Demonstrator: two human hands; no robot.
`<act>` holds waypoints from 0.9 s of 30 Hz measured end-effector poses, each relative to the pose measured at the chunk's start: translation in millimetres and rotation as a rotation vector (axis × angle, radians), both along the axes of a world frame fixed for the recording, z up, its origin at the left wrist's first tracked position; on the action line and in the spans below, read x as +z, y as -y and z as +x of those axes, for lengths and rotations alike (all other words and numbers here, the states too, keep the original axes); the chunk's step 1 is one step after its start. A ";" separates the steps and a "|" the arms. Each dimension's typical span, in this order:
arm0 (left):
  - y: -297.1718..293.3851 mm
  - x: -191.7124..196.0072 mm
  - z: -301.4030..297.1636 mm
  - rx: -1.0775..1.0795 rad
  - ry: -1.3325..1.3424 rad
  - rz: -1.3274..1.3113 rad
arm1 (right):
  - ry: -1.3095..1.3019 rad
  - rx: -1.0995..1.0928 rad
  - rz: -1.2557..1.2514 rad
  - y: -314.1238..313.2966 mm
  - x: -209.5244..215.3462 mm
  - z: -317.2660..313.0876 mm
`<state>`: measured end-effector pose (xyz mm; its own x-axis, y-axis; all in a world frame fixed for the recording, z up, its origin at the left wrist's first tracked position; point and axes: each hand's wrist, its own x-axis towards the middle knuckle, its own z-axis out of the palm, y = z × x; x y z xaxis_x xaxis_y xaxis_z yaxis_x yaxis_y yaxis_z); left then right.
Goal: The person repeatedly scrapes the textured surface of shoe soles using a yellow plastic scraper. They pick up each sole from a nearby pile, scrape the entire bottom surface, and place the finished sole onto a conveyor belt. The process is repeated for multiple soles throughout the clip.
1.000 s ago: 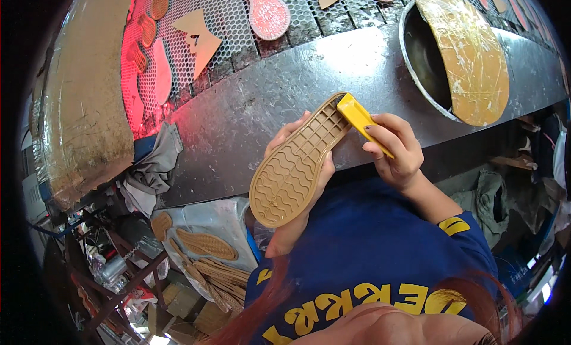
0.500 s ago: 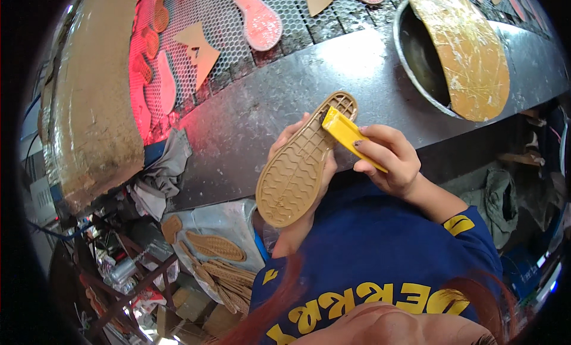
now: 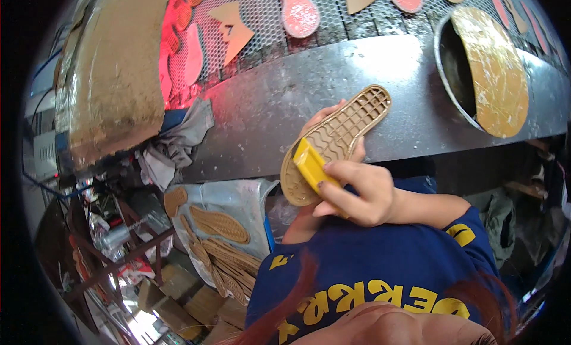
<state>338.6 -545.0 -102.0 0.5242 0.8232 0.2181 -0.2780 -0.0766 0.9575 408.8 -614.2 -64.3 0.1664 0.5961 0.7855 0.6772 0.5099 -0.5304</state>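
Note:
A tan shoe sole (image 3: 351, 122) is held tilted over the front edge of the metal bench, ribbed tread side up. My left hand (image 3: 319, 117) is closed round it from beneath; fingers show along one edge and the thumb along the other, while the palm is hidden. Between the thumb and fingers of my right hand (image 3: 367, 193) is a long, flat yellow tool (image 3: 313, 166). Its front end, with a dark edge, lies against the wide, wavy-treaded part of the sole.
A metal bowl (image 3: 441, 65), half covered by a scratched yellow-brown board (image 3: 496, 77), stands right. Behind runs a mesh conveyor (image 3: 262, 21) with pink insoles and tan cut pieces. Left are a cardboard-covered box (image 3: 113, 77) and grey cloth (image 3: 184, 140). More soles (image 3: 220, 223) lie lower left.
The yellow tool has moved from the sole's narrow, gridded end down to its wide end. The sole has turned a little clockwise. The whole view has shifted slightly.

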 end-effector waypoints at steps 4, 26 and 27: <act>-6.3 12.2 -15.5 -0.073 0.064 -0.340 | -0.005 -0.081 -0.091 3.9 -0.4 6.6; -16.5 -35.4 -13.8 -0.088 -0.348 0.094 | 0.103 0.401 -0.096 1.6 13.8 -11.9; -18.1 -30.0 -13.8 -0.084 -0.401 0.178 | 0.094 0.420 -0.098 2.0 14.3 -11.2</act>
